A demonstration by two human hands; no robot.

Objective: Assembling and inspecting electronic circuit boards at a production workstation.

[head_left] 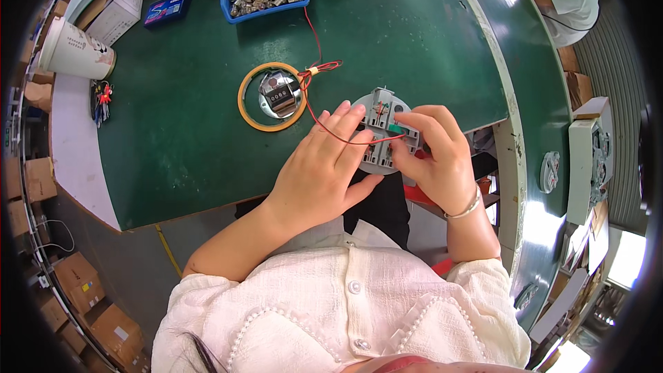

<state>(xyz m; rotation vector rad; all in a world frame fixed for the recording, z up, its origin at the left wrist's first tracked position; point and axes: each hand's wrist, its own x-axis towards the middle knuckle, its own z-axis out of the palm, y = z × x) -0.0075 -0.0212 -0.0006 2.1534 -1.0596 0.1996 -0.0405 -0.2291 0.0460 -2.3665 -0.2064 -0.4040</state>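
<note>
**Wiring a round grey part at the bench edge**

Right hand gripped the round grey terminal part by its near rim, fingers curled over it. Left hand lay open, fingertips pressing the part's left side and pinning the red wire. Judgement: steady the part flat and keep the wire slack while seating it. The wire trailed past a tape ring around a metal tally counter. Further off: blue bin of metal fittings, paper cup, keys. Nothing crowded the hands.
</note>
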